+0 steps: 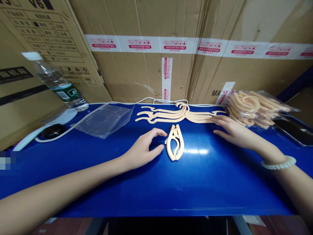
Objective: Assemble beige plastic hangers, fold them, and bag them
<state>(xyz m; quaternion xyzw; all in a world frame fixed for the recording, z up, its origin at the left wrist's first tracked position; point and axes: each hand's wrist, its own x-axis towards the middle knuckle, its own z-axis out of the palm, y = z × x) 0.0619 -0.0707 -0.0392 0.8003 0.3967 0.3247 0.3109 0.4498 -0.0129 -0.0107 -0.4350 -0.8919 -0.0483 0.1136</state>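
Note:
A folded cream plastic hanger point(181, 143) lies on the blue table in front of me, its two arms closed around its hook. Just left of it is my left hand point(146, 148), thumb and fingers apart and nothing between them. Behind it, several unfolded hangers point(168, 115) of the same colour lie stacked with their hooks toward the back. My right hand point(230, 132) rests with fingers stretched out over the right end of that stack, its fingertips at or touching the nearest hanger's arm. A pale beaded bracelet circles my right wrist.
A clear bag of folded hangers point(254, 107) lies at the back right, by a dark phone-like slab point(294, 130). An empty plastic bag point(104, 120), a water bottle point(65, 88), a white comb-like object point(53, 120) and a cable are on the left. Cardboard boxes point(137, 71) wall the back.

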